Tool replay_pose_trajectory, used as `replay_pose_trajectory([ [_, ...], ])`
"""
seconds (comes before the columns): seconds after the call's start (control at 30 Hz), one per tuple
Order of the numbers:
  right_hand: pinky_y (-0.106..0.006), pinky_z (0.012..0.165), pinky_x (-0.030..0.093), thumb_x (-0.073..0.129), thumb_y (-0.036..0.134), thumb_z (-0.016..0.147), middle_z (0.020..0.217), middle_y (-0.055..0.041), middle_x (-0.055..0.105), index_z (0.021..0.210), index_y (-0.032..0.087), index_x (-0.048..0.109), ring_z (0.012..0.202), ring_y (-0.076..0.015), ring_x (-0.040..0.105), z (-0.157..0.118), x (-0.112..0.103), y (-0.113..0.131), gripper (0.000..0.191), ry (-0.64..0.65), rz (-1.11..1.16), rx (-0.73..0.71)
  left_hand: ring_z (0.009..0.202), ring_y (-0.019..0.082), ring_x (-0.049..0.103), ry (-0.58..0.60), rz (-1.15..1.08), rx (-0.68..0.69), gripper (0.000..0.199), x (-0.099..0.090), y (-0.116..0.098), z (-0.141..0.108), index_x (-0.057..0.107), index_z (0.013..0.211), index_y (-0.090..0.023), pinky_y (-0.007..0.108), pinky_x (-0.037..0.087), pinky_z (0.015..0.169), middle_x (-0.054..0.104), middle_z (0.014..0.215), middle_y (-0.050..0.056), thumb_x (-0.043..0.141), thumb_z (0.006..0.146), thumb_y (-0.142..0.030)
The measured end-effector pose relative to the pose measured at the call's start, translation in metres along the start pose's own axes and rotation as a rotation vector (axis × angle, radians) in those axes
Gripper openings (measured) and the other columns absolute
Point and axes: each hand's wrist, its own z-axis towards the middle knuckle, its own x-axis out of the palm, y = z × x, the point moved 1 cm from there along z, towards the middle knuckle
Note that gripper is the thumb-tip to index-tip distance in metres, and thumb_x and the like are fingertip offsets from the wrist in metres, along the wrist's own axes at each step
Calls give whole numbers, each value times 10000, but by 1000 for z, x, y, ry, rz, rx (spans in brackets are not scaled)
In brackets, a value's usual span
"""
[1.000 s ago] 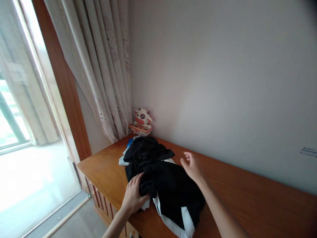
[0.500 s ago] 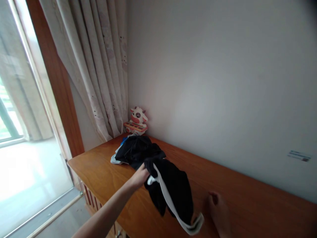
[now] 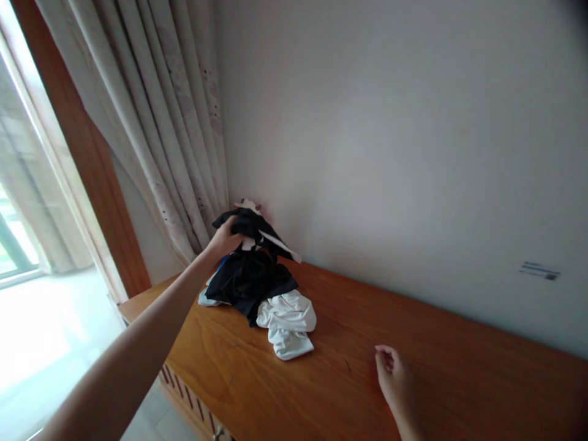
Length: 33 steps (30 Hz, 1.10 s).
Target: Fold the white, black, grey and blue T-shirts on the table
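Note:
My left hand grips a black garment with a white edge, raised above the back of the clothes pile. Under it a crumpled black garment lies on the wooden cabinet top, with light and blue cloth showing at its left side. A bunched white garment rests against the pile's front right. My right hand is over the cabinet top at the right, fingers loosely curled and apart, holding nothing.
A cow toy stands in the back corner, mostly hidden by the raised garment. Behind the cabinet are a curtain and a grey wall with a small label. A glass door is at the left.
My left hand has carried the black and white garment back and left over the pile, partly covering the toy. The white garment has come into view. My right hand has shifted slightly.

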Motion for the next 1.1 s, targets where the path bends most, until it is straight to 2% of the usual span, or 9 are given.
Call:
replay_pose_trajectory([
  [0.17,-405,766,554,515,598,747,907,-125,752,854,213,670,829,-285,709,-1,-1,3,429,25,0,27,693,346,695,386,380,-168,352,24,52,-65,661,685,-205,450,547,744,586,470,-6,802,364,-180],
  [0.23,-406,759,555,519,605,752,908,-128,755,853,214,672,827,-289,714,-2,-2,5,432,37,-9,28,644,326,673,434,422,-150,356,29,62,-84,586,578,-224,456,539,725,514,417,-38,844,332,-215],
  [0.33,-402,739,557,525,616,751,895,-126,758,844,219,673,807,-289,717,-2,-3,7,434,33,-23,31,769,312,681,427,418,-42,398,32,57,-95,515,523,-227,457,512,844,585,520,-5,881,395,-315],
  [0.43,-390,732,560,538,621,746,883,-123,757,846,223,668,803,-284,717,-3,-4,8,431,27,-5,39,938,310,679,446,367,100,257,45,33,-102,667,717,-219,438,463,969,714,833,71,829,604,-384],
  [0.53,-382,734,560,541,621,743,886,-124,759,850,220,665,816,-283,718,-4,-4,10,432,26,19,53,1123,297,642,572,236,390,292,78,9,-124,709,1102,-246,414,432,1049,693,1176,106,665,836,-360],
  [0.7,-387,741,555,527,614,756,901,-121,760,853,220,670,825,-285,718,-5,-5,16,431,40,0,45,1338,297,523,830,32,650,544,152,23,-187,529,1428,-277,442,366,1151,547,1479,109,622,902,-377],
  [0.8,-396,762,553,511,599,774,903,-121,759,852,216,673,835,-285,717,-5,-4,18,423,48,-13,19,1376,329,490,851,98,617,608,184,48,-212,491,1466,-272,517,304,1185,489,1537,123,634,895,-425],
  [0.9,-396,755,554,508,594,783,892,-118,755,855,214,672,810,-279,713,-6,-4,18,420,55,-23,18,1368,319,502,801,217,515,477,204,61,-221,563,1392,-226,522,273,1202,559,1469,135,557,928,-338],
  [1.1,-360,689,553,520,567,812,850,-99,750,856,219,666,762,-259,708,-9,-4,22,380,20,27,-5,1282,353,539,670,301,316,426,239,39,-231,614,1242,-124,554,291,1175,596,1340,208,462,844,-111],
])
